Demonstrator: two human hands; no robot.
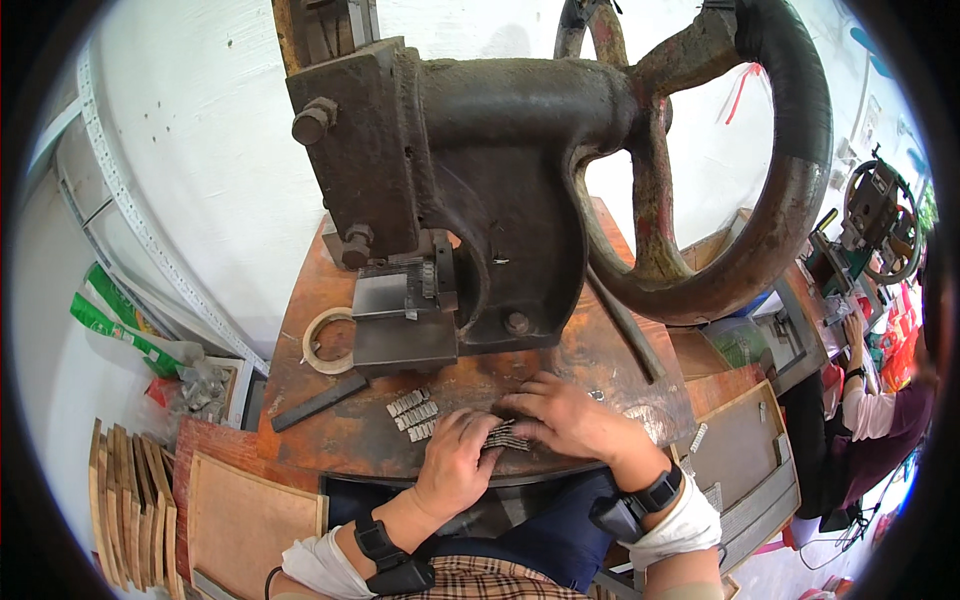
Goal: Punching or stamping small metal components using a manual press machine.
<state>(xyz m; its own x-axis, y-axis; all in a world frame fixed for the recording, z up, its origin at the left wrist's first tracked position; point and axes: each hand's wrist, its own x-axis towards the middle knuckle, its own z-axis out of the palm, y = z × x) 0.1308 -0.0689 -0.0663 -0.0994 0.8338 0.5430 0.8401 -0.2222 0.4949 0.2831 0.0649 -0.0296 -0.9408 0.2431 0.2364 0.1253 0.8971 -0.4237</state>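
Near the front edge of the worktable, my left hand (458,465) pinches a small stack of thin metal strips (508,437) between thumb and fingers. My right hand (568,418) is closed on the same stack from the other side, its fingers bent over the top. The fingers partly hide the strips. Just left of my left hand lie several short silver segmented metal pieces (414,412), roughly side by side. Beyond my hands stands a dark hand press (500,190), with a steel block (405,340) at its base.
A large handwheel (800,190) juts out at the press's right. On the table (600,370) are a tape roll (328,340), a dark flat bar (320,402) and a long rod (625,325). Wooden trays (255,497) flank me. At far right, another person (880,430) sits by a second press.
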